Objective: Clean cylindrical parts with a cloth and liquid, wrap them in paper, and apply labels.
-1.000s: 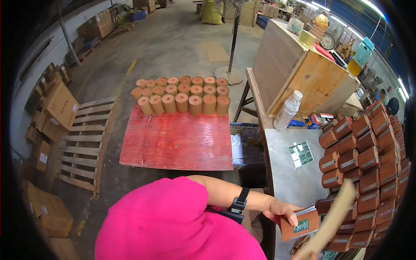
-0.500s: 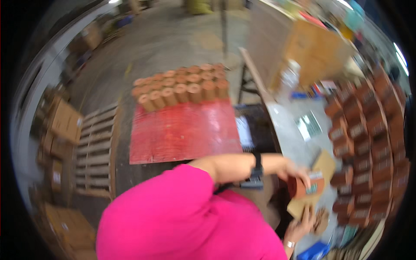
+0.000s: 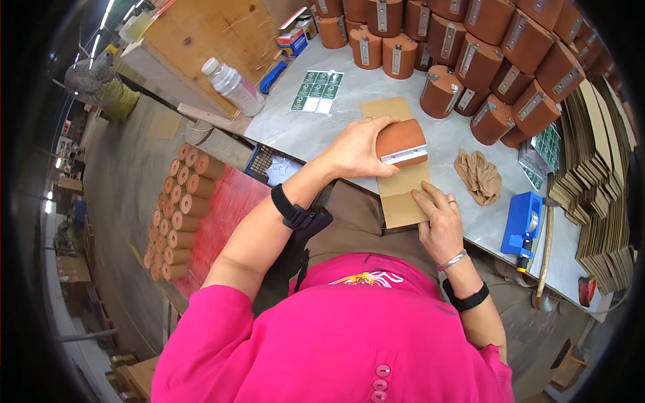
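Note:
My left hand [image 3: 366, 149] is closed round a reddish-brown cylinder [image 3: 402, 138] that lies on its side. A light strip with small fittings runs along its near side. Beneath it is a creased tan cardboard sheet [image 3: 406, 209], stretching from the bench toward my lap. My right hand [image 3: 440, 220] grips the sheet's near right edge, the thumb mostly hidden. A crumpled brown cloth or paper [image 3: 478, 177] lies to the right of the cardboard. Beyond it, many similar brown cylinders [image 3: 440, 91] with metal strips stand stacked on the bench.
On the grey bench [image 3: 282, 138] lie green-and-white labels [image 3: 318, 91], a clear bottle [image 3: 233, 87], a blue tape dispenser [image 3: 521, 225] and a hammer [image 3: 545, 252]. Folded cardboard [image 3: 608, 221] is piled at right. Plain tan cylinders [image 3: 181, 211] rest on a red board [image 3: 228, 215] at left.
The view has swung right toward the bench. The cylinder in my left hand has turned: its green label showed before, now the light strip does. My right hand stays at the cardboard.

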Motion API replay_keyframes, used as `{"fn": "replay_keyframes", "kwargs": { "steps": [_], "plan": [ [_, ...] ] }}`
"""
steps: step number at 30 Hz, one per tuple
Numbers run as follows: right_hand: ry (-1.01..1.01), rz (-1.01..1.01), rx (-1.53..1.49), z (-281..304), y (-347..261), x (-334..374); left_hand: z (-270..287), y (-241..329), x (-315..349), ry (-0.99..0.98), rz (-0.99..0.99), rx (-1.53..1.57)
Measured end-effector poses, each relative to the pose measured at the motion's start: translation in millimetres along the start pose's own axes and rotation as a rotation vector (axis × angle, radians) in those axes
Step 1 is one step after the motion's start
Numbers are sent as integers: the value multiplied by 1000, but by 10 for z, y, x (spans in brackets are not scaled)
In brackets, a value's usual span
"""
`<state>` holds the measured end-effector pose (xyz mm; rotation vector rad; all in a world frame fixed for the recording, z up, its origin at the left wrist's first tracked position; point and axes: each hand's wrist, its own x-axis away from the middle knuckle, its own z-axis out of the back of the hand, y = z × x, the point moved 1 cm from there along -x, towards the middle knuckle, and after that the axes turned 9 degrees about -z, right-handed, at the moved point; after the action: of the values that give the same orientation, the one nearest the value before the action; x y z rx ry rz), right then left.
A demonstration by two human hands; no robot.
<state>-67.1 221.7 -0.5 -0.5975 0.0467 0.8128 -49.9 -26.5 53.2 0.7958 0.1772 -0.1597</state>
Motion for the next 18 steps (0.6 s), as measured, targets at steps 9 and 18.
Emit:
{"fn": "replay_keyframes", "kwargs": {
  "steps": [9, 18],
  "plan": [
    [-30, -34, -11, 27, -34, 19, -72, -98, -106, -50, 18, -16],
    [-48, -40, -7, 30, -34, -11, -91, -148, -144, -81, 29, -28]
  ]
}}
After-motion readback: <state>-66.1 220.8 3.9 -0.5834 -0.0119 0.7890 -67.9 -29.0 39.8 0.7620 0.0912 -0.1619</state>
